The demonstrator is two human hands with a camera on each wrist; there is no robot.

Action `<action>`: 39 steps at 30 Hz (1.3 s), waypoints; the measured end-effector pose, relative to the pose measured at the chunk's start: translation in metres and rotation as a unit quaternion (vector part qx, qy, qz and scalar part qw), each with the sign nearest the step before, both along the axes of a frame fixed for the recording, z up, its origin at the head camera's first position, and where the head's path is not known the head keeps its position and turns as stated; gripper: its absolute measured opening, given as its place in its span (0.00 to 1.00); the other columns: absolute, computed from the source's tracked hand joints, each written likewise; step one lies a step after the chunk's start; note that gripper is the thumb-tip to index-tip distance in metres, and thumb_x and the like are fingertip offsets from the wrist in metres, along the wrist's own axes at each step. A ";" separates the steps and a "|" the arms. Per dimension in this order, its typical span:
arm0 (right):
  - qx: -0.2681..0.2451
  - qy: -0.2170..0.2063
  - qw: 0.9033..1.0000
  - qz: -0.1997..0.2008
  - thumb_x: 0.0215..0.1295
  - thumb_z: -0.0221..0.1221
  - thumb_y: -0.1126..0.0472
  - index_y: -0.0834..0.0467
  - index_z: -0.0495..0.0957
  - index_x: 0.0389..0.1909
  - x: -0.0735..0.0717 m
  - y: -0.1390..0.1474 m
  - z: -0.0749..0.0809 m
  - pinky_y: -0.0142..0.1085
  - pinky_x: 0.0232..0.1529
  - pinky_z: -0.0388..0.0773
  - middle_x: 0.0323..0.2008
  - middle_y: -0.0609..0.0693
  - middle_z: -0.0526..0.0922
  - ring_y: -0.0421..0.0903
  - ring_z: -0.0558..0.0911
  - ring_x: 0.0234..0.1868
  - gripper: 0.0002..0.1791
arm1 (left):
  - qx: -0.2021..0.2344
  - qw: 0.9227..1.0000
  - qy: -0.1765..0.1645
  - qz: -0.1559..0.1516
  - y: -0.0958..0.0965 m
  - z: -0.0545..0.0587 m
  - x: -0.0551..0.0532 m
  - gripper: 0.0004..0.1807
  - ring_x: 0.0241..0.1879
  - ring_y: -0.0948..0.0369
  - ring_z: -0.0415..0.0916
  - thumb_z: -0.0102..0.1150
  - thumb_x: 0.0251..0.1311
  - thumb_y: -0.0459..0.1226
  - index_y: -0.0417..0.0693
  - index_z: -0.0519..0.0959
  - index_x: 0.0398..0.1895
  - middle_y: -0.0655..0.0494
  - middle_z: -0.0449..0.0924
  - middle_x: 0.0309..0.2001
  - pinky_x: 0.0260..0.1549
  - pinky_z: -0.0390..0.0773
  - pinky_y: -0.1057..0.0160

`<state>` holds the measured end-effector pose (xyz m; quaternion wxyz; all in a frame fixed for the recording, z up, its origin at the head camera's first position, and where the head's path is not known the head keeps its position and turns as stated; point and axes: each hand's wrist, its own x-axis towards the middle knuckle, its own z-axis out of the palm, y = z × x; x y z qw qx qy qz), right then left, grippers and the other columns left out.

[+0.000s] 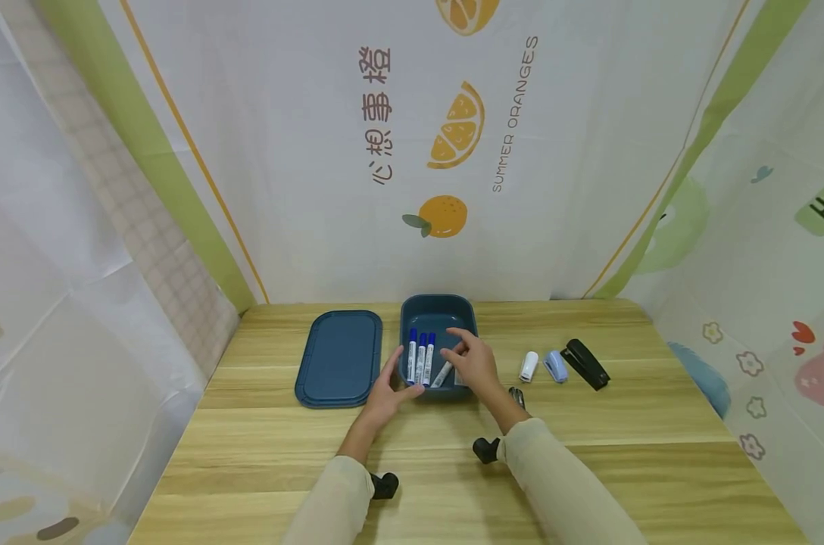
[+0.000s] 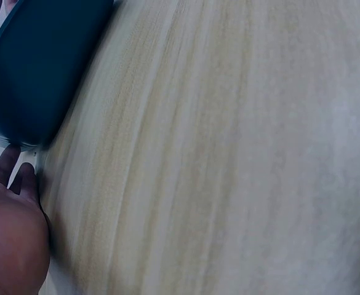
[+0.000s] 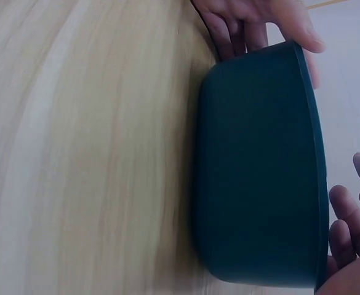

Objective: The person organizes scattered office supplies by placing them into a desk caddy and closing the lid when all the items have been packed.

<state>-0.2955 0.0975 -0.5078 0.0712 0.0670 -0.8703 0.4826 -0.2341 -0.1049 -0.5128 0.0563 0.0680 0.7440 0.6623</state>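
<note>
A dark blue plastic box [image 1: 439, 303] stands on the table with several white markers inside. Three blue-capped markers [image 1: 421, 359] lie side by side at its left. Another white marker [image 1: 442, 374] lies slanted below my right hand. My left hand [image 1: 385, 397] rests against the box's front left corner, fingers along the outer side and thumb at the rim. Over the right part of the box hovers my right hand [image 1: 476, 367], fingers loosely bent, thumb and index finger apart with nothing seen between them. A pale object [image 1: 460, 378] in the box is partly hidden by it.
Left of the box lies a flat dark blue lid [image 1: 340, 356]. On the right are a small white stapler [image 1: 529, 366], a small light blue stapler [image 1: 556, 366] and a larger black stapler [image 1: 585, 364]. A dark object [image 1: 517, 397] sits beside my right wrist, partly covered.
</note>
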 end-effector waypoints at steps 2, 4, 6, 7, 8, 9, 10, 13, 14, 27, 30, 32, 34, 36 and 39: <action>-0.015 -0.001 1.000 0.004 0.62 0.66 0.59 0.56 0.77 0.60 0.001 0.002 0.000 0.35 0.25 0.72 0.26 0.48 0.76 0.45 0.73 0.26 0.24 | -0.008 1.000 -0.002 0.003 0.000 0.001 0.000 0.47 0.72 0.38 0.45 0.67 0.59 0.33 0.45 0.50 0.77 0.31 0.47 0.73 0.66 0.53 0.42; -0.024 0.002 1.000 0.008 0.62 0.67 0.60 0.56 0.76 0.60 0.001 0.003 0.000 0.34 0.25 0.71 0.26 0.48 0.76 0.46 0.73 0.26 0.25 | -0.015 1.000 -0.002 0.004 0.000 0.002 0.001 0.47 0.71 0.38 0.46 0.67 0.59 0.34 0.45 0.50 0.77 0.31 0.47 0.73 0.66 0.53 0.42; -0.028 0.002 1.000 0.009 0.62 0.67 0.60 0.56 0.77 0.60 0.003 0.005 0.000 0.33 0.24 0.71 0.27 0.48 0.76 0.46 0.73 0.26 0.25 | -0.016 1.000 -0.001 0.004 0.000 0.002 0.001 0.47 0.71 0.38 0.46 0.67 0.59 0.34 0.45 0.50 0.77 0.31 0.47 0.73 0.66 0.53 0.42; -0.028 0.002 1.000 0.010 0.62 0.67 0.59 0.55 0.77 0.60 0.003 0.006 0.000 0.33 0.24 0.71 0.27 0.48 0.76 0.45 0.73 0.26 0.25 | -0.016 1.000 -0.002 0.003 0.000 0.002 0.001 0.47 0.72 0.38 0.45 0.67 0.59 0.34 0.45 0.50 0.77 0.31 0.47 0.73 0.66 0.53 0.42; -0.030 0.004 0.999 0.013 0.61 0.67 0.60 0.55 0.77 0.60 0.004 0.007 0.001 0.32 0.24 0.71 0.28 0.48 0.76 0.46 0.73 0.26 0.24 | -0.016 1.000 -0.001 0.003 0.000 0.002 0.001 0.47 0.72 0.38 0.45 0.67 0.59 0.34 0.45 0.50 0.77 0.31 0.47 0.73 0.66 0.53 0.42; -0.030 0.005 0.999 0.015 0.61 0.67 0.60 0.54 0.77 0.59 0.005 0.008 0.001 0.32 0.24 0.71 0.28 0.48 0.76 0.45 0.73 0.26 0.24 | -0.016 1.000 0.000 0.003 0.000 0.002 0.002 0.47 0.72 0.38 0.45 0.67 0.59 0.34 0.45 0.50 0.77 0.31 0.47 0.73 0.67 0.52 0.42; -0.030 0.007 0.999 0.017 0.61 0.67 0.60 0.54 0.77 0.59 0.005 0.009 0.001 0.32 0.24 0.71 0.28 0.48 0.76 0.45 0.73 0.27 0.24 | -0.015 1.000 0.002 0.003 0.000 0.002 0.002 0.47 0.72 0.38 0.45 0.67 0.59 0.34 0.45 0.50 0.77 0.31 0.47 0.73 0.66 0.53 0.42; -0.031 0.017 0.999 0.025 0.61 0.67 0.60 0.54 0.78 0.59 0.006 0.013 0.001 0.31 0.23 0.70 0.28 0.48 0.76 0.44 0.72 0.26 0.23 | -0.015 1.000 0.003 0.003 0.000 0.001 0.001 0.48 0.72 0.39 0.46 0.68 0.58 0.34 0.44 0.50 0.77 0.31 0.48 0.73 0.66 0.54 0.42; -0.032 0.023 0.999 0.027 0.61 0.67 0.61 0.54 0.78 0.58 0.007 0.015 0.001 0.31 0.23 0.69 0.28 0.48 0.75 0.44 0.72 0.26 0.23 | -0.014 1.000 0.004 0.003 0.000 0.001 0.001 0.48 0.71 0.38 0.46 0.68 0.58 0.34 0.44 0.50 0.77 0.31 0.48 0.73 0.66 0.54 0.41; -0.032 0.082 0.996 0.033 0.55 0.69 0.68 0.62 0.80 0.53 0.014 0.038 -0.001 0.30 0.24 0.66 0.25 0.48 0.73 0.41 0.69 0.24 0.22 | -0.025 0.999 0.011 0.031 -0.001 -0.034 -0.016 0.50 0.72 0.43 0.48 0.71 0.54 0.37 0.56 0.52 0.77 0.37 0.51 0.73 0.68 0.52 0.46; -0.026 0.082 0.996 0.031 0.55 0.69 0.68 0.63 0.80 0.53 0.017 0.045 -0.002 0.30 0.24 0.66 0.25 0.47 0.74 0.40 0.69 0.24 0.23 | -0.026 0.999 0.016 0.035 -0.001 -0.035 -0.016 0.50 0.72 0.42 0.49 0.72 0.54 0.38 0.56 0.53 0.77 0.36 0.52 0.73 0.67 0.53 0.45; -0.024 0.083 0.996 0.030 0.55 0.69 0.68 0.64 0.80 0.53 0.020 0.050 -0.003 0.30 0.24 0.66 0.25 0.48 0.74 0.41 0.69 0.24 0.23 | -0.027 0.999 0.016 0.034 -0.001 -0.036 -0.016 0.50 0.72 0.42 0.49 0.72 0.54 0.38 0.56 0.53 0.77 0.36 0.52 0.73 0.67 0.53 0.45; -0.018 0.085 0.996 0.027 0.56 0.69 0.67 0.64 0.80 0.54 0.022 0.055 -0.004 0.30 0.24 0.66 0.25 0.47 0.74 0.41 0.68 0.24 0.22 | -0.025 0.999 0.012 0.034 -0.001 -0.036 -0.016 0.49 0.72 0.42 0.49 0.71 0.54 0.37 0.55 0.53 0.77 0.36 0.52 0.73 0.67 0.52 0.45; -0.015 0.090 0.996 0.025 0.56 0.69 0.67 0.64 0.80 0.54 0.025 0.059 -0.005 0.30 0.24 0.66 0.25 0.48 0.74 0.42 0.68 0.24 0.23 | -0.022 0.999 0.012 0.031 -0.001 -0.036 -0.016 0.49 0.72 0.42 0.48 0.71 0.55 0.36 0.54 0.53 0.77 0.35 0.51 0.73 0.67 0.52 0.44; -0.015 0.096 0.995 0.025 0.55 0.70 0.66 0.64 0.80 0.54 0.029 0.066 -0.008 0.30 0.24 0.67 0.25 0.48 0.74 0.41 0.69 0.24 0.24 | -0.020 0.999 0.013 0.031 0.000 -0.034 -0.016 0.49 0.72 0.41 0.48 0.70 0.56 0.35 0.53 0.52 0.77 0.35 0.51 0.73 0.68 0.51 0.44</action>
